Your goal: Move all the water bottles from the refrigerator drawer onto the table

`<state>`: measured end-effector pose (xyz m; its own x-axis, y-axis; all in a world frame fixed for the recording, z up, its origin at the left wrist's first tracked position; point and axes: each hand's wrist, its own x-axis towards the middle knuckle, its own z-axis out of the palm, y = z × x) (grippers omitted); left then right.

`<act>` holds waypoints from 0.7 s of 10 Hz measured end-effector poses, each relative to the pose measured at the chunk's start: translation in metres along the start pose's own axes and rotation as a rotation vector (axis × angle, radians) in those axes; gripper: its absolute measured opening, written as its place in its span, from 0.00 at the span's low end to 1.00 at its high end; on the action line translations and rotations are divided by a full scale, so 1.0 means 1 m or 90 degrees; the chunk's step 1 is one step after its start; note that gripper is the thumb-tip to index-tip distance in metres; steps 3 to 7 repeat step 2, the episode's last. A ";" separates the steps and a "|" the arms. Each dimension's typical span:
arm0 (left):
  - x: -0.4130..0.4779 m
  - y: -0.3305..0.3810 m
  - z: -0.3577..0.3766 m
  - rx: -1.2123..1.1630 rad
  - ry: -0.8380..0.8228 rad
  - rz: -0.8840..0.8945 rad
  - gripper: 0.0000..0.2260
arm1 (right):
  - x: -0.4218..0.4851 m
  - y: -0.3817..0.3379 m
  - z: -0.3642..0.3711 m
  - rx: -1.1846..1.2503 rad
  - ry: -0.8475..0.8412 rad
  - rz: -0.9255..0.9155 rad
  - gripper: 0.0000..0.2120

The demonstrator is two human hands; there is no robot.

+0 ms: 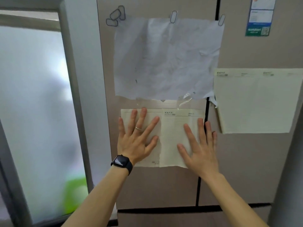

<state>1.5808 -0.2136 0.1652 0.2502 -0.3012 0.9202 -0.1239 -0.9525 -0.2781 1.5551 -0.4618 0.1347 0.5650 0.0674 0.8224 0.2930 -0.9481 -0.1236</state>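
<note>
Step in hand: the very start, nothing fetched. No water bottles are seen, and no table. The refrigerator (164, 185) is faced with its doors closed. The bottles are presumed to be behind the lower panel (164, 220), which is taken to be the drawer front. It lies at 6 o'clock of the hands, below the dark horizontal seam, and is closed.

Left hand (137, 141): fingers straight and spread wide, nothing gripped. The palm is laid toward the cream sheet (172, 140) stuck on the left door. A ring (138, 128) and a watch (122, 162) are worn.

Right hand (201, 148): at 3 o'clock of the left, likewise flat and splayed, nothing held. Its outer fingers reach the gap between the doors. Contact with the paper looks likely for both hands but cannot be confirmed.

Next move, as judged: both hands need to be dropped toward 6 o'clock. The drawer's top edge must be found, since no handle can be made out. A straight pull outward is then called for, likely two-handed if the load is heavy.
</note>
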 end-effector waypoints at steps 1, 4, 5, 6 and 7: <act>-0.003 0.000 0.001 -0.004 0.006 -0.007 0.29 | -0.004 0.000 -0.007 0.015 0.022 -0.022 0.35; 0.001 0.001 -0.001 -0.015 -0.003 -0.006 0.31 | 0.007 -0.010 -0.042 0.103 0.102 -0.006 0.30; 0.001 0.001 -0.001 -0.015 -0.003 -0.006 0.31 | 0.007 -0.010 -0.042 0.103 0.102 -0.006 0.30; 0.001 0.001 -0.001 -0.015 -0.003 -0.006 0.31 | 0.007 -0.010 -0.042 0.103 0.102 -0.006 0.30; 0.001 0.001 -0.001 -0.015 -0.003 -0.006 0.31 | 0.007 -0.010 -0.042 0.103 0.102 -0.006 0.30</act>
